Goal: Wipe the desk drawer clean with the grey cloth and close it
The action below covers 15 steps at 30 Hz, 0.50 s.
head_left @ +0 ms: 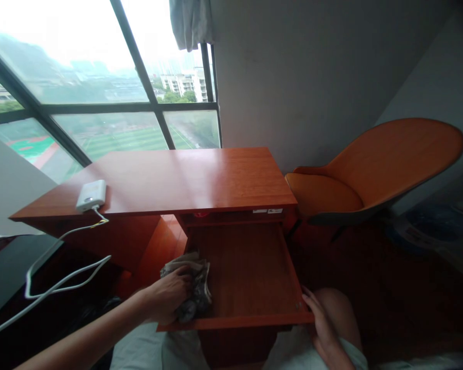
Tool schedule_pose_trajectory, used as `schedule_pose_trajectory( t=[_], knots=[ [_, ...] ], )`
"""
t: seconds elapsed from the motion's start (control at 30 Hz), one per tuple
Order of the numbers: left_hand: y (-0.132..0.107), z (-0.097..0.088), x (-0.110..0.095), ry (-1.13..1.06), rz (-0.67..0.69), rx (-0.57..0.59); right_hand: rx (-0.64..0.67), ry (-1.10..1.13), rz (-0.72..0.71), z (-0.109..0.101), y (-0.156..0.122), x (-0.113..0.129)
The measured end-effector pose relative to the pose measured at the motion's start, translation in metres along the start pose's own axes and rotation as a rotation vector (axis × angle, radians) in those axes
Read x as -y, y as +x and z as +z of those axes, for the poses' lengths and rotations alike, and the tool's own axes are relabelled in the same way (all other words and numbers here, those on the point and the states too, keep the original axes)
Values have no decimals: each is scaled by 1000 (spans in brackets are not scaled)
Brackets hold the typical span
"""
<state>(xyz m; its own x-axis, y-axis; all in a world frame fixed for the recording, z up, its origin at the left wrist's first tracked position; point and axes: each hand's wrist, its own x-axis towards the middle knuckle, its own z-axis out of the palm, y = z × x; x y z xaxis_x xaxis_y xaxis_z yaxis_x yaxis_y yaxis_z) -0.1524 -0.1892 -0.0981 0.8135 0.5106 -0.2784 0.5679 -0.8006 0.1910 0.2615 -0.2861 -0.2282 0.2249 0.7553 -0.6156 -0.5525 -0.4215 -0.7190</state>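
A reddish-brown desk drawer [250, 277] is pulled out toward my lap. My left hand [175, 290] is closed on a crumpled grey cloth [198, 293] at the drawer's left side, near its front corner. Part of the cloth hangs over the left wall. My right hand [318, 313] rests against the outside of the drawer's front right corner, with its fingertips at the edge. Its fingers are partly hidden, and they look stretched along the wood rather than wrapped round it.
Above the drawer is the wooden desk top [200, 180]. A white plugged-in device [91, 194] sits on its left, its white cable [61, 241] looping down. An orange chair [389, 164] stands at the right. Windows [100, 92] are behind the desk. My knees are under the drawer.
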Motion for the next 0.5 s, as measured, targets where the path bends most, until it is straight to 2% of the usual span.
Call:
schedule_pose_trajectory(
  t=[0.13, 0.27, 0.4, 0.5],
  knots=[
    [-8, -2, 1, -6, -30, -2, -20, -9, 16, 1, 0, 0],
    [-4, 17, 9, 95, -189, -32, -19, -22, -7, 2, -1, 1],
    [14, 34, 32, 192, -281, -75, -1, -19, 7, 2, -2, 3],
    [34, 36, 53, 181, -364, -160, -2, -23, 5, 1, -1, 3]
  ],
)
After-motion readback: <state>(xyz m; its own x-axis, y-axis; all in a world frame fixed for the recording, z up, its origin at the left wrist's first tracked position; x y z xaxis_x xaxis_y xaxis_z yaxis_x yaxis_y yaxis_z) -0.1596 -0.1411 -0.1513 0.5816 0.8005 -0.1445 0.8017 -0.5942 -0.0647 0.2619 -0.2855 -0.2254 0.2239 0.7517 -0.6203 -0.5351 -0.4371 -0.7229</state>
